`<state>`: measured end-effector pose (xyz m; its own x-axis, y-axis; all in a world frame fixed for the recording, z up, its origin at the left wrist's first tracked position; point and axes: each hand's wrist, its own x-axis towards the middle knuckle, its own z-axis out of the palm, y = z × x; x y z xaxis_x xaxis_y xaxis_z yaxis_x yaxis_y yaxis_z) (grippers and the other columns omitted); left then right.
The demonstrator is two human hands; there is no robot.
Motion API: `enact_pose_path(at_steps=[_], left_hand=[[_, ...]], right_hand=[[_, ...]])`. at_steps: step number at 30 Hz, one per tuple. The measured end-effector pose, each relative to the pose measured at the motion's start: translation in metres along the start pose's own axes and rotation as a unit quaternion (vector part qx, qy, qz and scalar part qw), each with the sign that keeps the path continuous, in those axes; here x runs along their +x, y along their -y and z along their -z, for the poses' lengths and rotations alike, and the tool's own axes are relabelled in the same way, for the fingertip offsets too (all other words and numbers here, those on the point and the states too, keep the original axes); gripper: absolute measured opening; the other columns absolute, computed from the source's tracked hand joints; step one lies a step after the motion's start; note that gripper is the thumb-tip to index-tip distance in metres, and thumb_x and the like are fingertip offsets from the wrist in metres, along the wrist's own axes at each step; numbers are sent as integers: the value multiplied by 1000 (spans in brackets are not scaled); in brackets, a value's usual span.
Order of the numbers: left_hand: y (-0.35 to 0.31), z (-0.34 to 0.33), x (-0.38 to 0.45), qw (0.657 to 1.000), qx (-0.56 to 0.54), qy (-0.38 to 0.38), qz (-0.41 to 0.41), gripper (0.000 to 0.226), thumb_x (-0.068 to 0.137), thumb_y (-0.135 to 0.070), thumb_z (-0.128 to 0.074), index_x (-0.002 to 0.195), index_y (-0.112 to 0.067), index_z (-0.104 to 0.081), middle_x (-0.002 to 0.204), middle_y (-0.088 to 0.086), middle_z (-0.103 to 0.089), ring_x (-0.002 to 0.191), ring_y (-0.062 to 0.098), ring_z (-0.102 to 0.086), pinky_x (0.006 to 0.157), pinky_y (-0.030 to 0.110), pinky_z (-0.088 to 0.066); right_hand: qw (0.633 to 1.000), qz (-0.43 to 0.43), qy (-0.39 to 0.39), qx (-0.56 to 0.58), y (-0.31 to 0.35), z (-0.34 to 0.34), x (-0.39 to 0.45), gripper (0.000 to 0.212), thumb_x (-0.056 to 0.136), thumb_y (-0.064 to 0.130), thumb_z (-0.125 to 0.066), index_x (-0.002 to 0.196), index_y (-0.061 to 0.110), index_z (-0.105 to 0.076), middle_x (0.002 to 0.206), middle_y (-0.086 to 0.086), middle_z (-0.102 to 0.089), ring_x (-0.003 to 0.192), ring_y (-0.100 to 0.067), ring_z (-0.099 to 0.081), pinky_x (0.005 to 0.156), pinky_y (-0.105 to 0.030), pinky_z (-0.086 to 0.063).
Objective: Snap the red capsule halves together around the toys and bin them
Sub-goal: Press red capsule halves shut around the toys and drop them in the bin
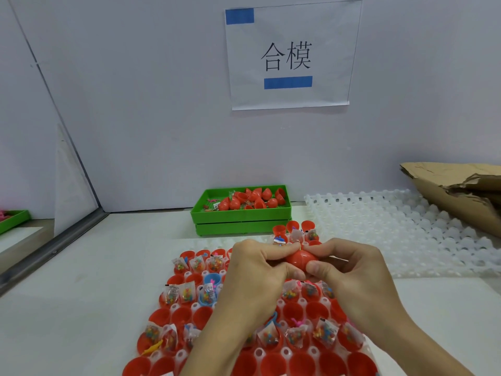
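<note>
Red plastic, a capsule [300, 259], is pinched between the curled fingers of the left hand [260, 270] and the right hand [349, 270]. Under both hands, a white holder tray [189, 275] of red halves and bagged toys [187, 293] is seen. Beyond the hands, a green bin [241, 217] of capsules is seen.

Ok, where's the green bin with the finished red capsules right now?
In the head view, the green bin sits centre, against the back wall below the paper sign, beyond both hands and left of the empty white tray.
</note>
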<state>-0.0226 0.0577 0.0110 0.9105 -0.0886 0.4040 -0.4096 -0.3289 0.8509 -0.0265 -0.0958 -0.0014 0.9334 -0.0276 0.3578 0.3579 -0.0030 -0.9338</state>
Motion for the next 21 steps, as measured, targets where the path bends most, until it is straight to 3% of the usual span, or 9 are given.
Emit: enact_pose_path(at_steps=[4, 9, 14, 16, 18, 21], left_hand=[[-1, -1, -3, 1000, 22, 7, -4, 41, 83, 17, -57, 107, -10, -76, 74, -5, -76, 66, 4, -73, 66, 10, -53], [-1, -6, -4, 998, 48, -3, -38, 37, 85, 15, -58, 105, -10, -76, 77, 5, -75, 63, 5, -71, 67, 34, -59], [1, -8, -4, 990, 116, 20, -71, 34, 86, 13, -58, 106, -7, -76, 81, 10, -75, 69, 5, -71, 68, 28, -59], [0, -9, -4, 988, 137, 18, -74, 31, 85, 6, -65, 108, -10, -76, 87, 4, -76, 77, 0, -69, 72, 20, -57], [-2, -8, -3, 992, 108, 0, -58, 31, 83, -6, -75, 111, -18, -75, 95, -12, -74, 83, -12, -64, 78, 9, -52], [-1, -6, -1, 1000, 2, 20, -8, 37, 83, -13, -79, 118, -23, -73, 111, -10, -73, 94, -11, -66, 83, 10, -52]], right_hand=[[1000, -4, -3, -2, 1, 2, 0, 47, 75, -16, -73, 68, 30, -78, 71, 0, -76, 63, -11, -73, 59, -14, -54], [1000, -5, -16, 3, -3, -1, -1, 46, 76, -20, -71, 67, 25, -78, 70, -2, -76, 62, -13, -74, 58, -15, -54], [1000, -9, -10, -17, -6, -1, -1, 42, 80, -19, -68, 67, 20, -77, 70, -3, -76, 64, -14, -74, 59, -15, -55], [1000, -13, -10, -25, -7, 0, -1, 37, 82, -16, -67, 68, 18, -75, 71, -3, -76, 62, -13, -73, 58, -14, -53], [1000, -15, -14, -21, -7, 2, 0, 31, 85, -10, -68, 73, 18, -76, 74, -2, -76, 65, -14, -73, 59, -14, -54], [999, -23, -24, -2, -6, 5, 3, 21, 86, -3, -68, 82, 16, -77, 81, -2, -77, 73, -15, -75, 63, -15, -56]])
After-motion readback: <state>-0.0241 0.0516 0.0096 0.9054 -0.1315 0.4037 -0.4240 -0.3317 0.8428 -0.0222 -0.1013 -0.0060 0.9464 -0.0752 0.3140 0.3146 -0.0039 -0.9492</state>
